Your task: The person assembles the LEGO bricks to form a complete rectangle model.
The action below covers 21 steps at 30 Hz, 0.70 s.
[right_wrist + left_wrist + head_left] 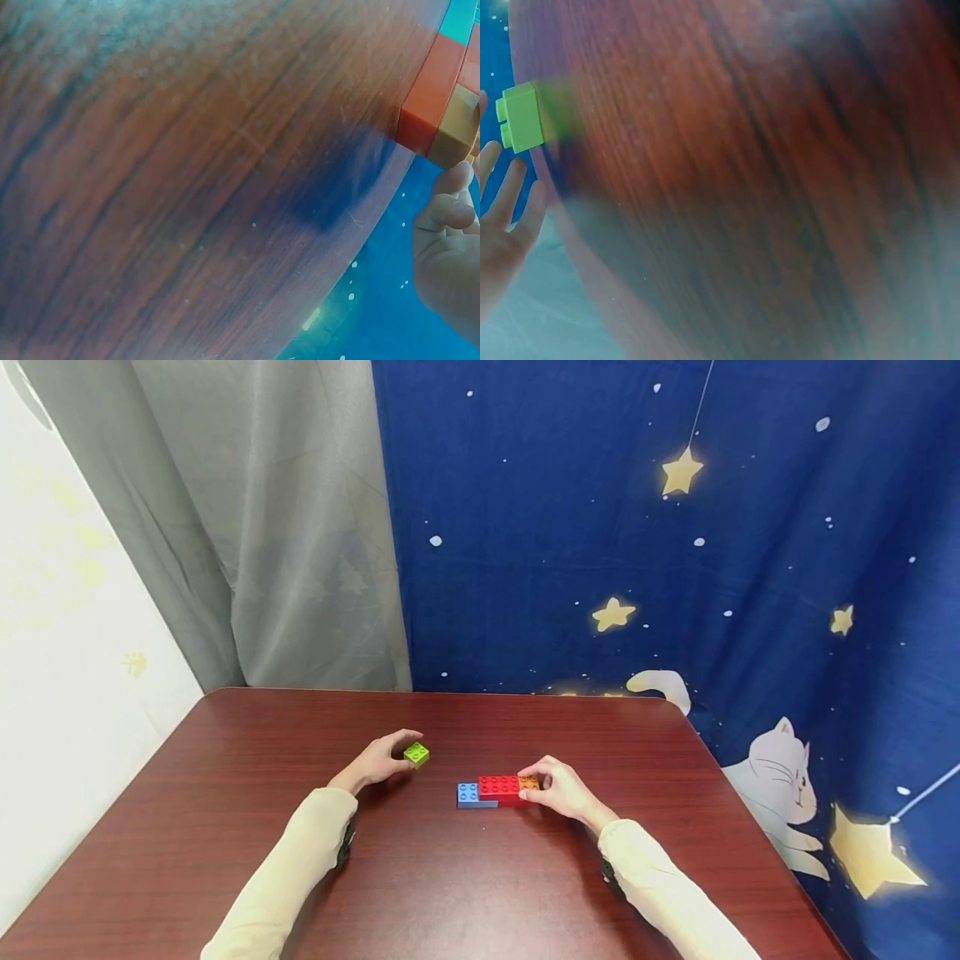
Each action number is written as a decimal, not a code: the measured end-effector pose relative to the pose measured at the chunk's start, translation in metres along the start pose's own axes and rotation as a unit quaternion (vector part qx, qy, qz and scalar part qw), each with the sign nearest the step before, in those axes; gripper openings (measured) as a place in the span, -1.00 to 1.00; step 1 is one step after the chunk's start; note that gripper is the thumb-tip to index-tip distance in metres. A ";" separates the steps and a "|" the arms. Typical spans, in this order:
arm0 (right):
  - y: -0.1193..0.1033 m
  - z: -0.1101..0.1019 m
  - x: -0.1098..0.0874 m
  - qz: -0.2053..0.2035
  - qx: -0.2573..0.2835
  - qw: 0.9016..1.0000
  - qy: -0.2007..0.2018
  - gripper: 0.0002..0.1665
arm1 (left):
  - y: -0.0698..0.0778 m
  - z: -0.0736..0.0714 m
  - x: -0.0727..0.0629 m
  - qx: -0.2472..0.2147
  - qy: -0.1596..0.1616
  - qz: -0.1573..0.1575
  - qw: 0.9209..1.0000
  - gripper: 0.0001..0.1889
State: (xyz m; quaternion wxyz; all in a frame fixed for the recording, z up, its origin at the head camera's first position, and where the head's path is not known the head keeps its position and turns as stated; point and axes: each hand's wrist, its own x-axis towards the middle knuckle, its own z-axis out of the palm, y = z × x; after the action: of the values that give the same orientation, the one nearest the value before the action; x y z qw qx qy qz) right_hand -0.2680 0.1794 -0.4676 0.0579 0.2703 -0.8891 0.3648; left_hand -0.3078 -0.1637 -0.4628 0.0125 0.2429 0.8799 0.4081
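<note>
In the head view a lime-green 2x2 toy brick (417,754) is on the table's left-middle part, its studs facing up. My left hand (378,762) is around it with spread fingers, thumb on the near side. The left wrist view shows the fingers beside the green brick (523,118), apart from it. Right of centre is a two-layer row of bricks: a blue brick (467,794) and a red one below, another red brick (498,787) and an orange brick (528,782) on top. My right hand (564,789) pinches the orange brick between thumb and finger.
The dark reddish wooden table (420,893) carries the bricks. Behind it hang a grey curtain (307,527) and a blue star-patterned curtain (525,527). A white wall (67,693) borders the left side.
</note>
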 end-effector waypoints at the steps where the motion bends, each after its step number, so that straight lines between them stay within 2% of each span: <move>1: 0.000 0.000 0.000 0.000 0.000 1.000 0.000 -0.65 | -0.001 0.001 0.001 0.001 -0.002 -0.002 1.000 -0.49; 8: -0.002 -0.001 -0.001 0.006 -0.002 1.000 -0.002 -0.65 | -0.004 0.005 0.002 0.005 0.001 -0.002 1.000 -0.49; 14: -0.002 -0.002 -0.001 0.015 -0.002 1.000 -0.005 -0.65 | -0.005 0.007 0.002 0.039 0.004 0.008 0.999 -0.56; 21: -0.003 -0.002 0.000 0.014 -0.005 1.000 -0.004 -0.65 | -0.003 0.009 0.000 0.046 -0.013 -0.013 0.999 -0.64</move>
State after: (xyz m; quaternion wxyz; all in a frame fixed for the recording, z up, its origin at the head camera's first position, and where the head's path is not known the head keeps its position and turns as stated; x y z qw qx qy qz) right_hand -0.2666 0.1794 -0.4643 0.0502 0.2594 -0.8947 0.3601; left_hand -0.3076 -0.1588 -0.4715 0.0177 0.2369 0.9007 0.3637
